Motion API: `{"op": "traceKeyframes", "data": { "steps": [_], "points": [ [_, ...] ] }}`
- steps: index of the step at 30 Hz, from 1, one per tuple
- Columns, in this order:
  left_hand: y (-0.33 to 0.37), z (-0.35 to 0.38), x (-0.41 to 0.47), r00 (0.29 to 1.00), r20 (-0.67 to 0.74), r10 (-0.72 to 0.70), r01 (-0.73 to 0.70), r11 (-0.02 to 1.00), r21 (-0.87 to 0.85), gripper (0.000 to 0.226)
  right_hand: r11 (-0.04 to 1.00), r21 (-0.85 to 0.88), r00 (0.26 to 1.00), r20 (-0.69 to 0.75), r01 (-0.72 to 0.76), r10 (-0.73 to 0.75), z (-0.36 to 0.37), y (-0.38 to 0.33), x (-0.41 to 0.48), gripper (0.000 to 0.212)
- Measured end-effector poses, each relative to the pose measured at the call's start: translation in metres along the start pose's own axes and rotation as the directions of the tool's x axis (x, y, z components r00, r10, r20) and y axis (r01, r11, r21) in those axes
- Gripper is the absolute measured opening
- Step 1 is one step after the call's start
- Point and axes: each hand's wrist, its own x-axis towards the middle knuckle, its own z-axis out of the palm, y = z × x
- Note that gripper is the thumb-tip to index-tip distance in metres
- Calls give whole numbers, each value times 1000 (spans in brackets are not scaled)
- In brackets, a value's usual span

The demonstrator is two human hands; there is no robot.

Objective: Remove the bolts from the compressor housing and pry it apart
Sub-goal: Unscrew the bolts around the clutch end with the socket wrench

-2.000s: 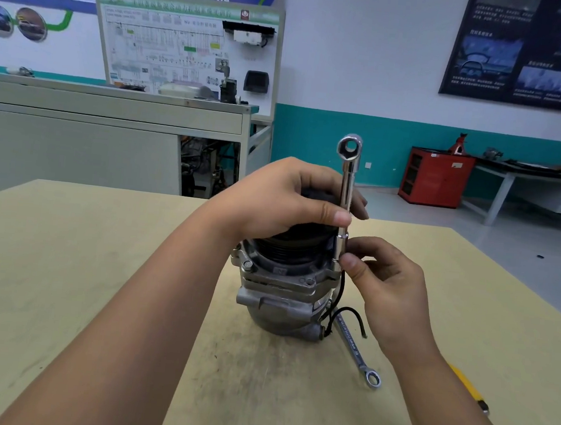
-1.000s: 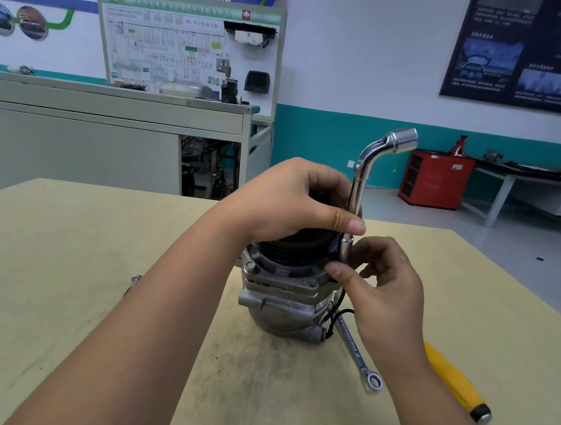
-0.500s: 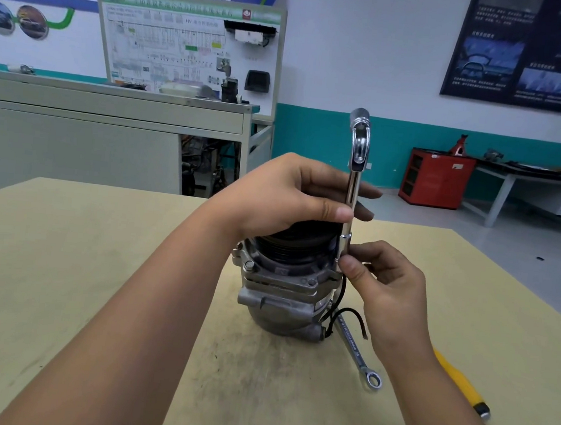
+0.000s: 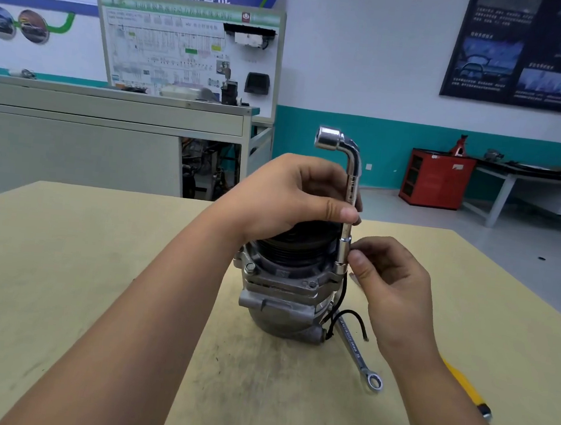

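On the pale wooden table [image 4: 62, 260] just in front of me, the compressor [image 4: 280, 301] is standing on end, with its grey cast-metal housing below and its black ribbed pulley [image 4: 296, 248] on top. A bolt [image 4: 250, 267] is showing on the housing rim at the left, and a black wire [image 4: 350, 311] is looping out low on the right.

My left hand [image 4: 294, 200] is curling down over the pulley and gripping it from above. Its thumb is pressing against the shaft of the L-shaped socket wrench [image 4: 350, 188]. That wrench is standing upright at the compressor's right edge, its lower socket sitting on the rim and its bent top pointing left.

My right hand [image 4: 392, 284] is pinching the lower socket with thumb and fingertips, the remaining fingers loosely curled.

A combination wrench [image 4: 355, 349] is lying flat beside the compressor's base. A yellow-handled screwdriver [image 4: 464, 386] is lying partly hidden beneath my right forearm.
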Motion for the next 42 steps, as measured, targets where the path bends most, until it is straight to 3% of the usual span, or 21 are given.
{"op": "traceKeyframes", "data": {
  "steps": [12,18,22,32,42],
  "points": [
    [3,6,1,1000,-27,14,-10,989,146,13,994,-83,996,-29,76,-79,6,-1,-3,22],
    [3,4,1,1000,2,16,-16,987,157,11,999,5,998,-42,37,-37,3,0,-1,48],
    [4,3,1,1000,15,17,-19,991,129,14,1000,-5,999,-37,22,-22,3,-1,0,37],
    [0,1,0,997,81,-12,8,999,48,22,1000,0,999,-28,-25,25,1,1,0,41],
    [0,2,2,1000,4,-13,12,996,87,13,999,47,1000,4,-21,20,0,0,0,23]
  ]
}}
